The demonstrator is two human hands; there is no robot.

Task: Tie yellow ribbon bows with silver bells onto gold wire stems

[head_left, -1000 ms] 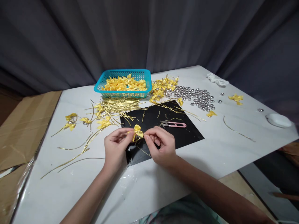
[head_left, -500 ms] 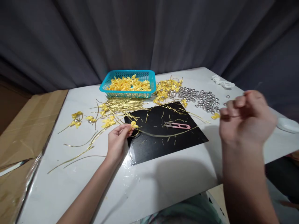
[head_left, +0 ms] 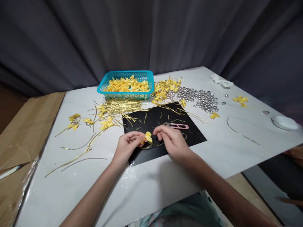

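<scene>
While grey curtains [head_left: 151, 34] back the white table [head_left: 236, 151], both hands' fingers seemingly pinch a yellow bow [head_left: 148, 137].

- left hand [head_left: 127, 145] pinching a little yellow bow [head_left: 148, 137] over the black mat [head_left: 187, 135] — gold wire [head_left: 151, 146] loops under it
- right hand [head_left: 171, 138] right beside the bow, fingers curled in
- pink snips [head_left: 179, 126] just past the right hand
- teal basket [head_left: 126, 89] of bows at the back, silver beads [head_left: 201, 99] off to the right

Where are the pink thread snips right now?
The pink thread snips lie on the black mat, just beyond the right hand.
</scene>
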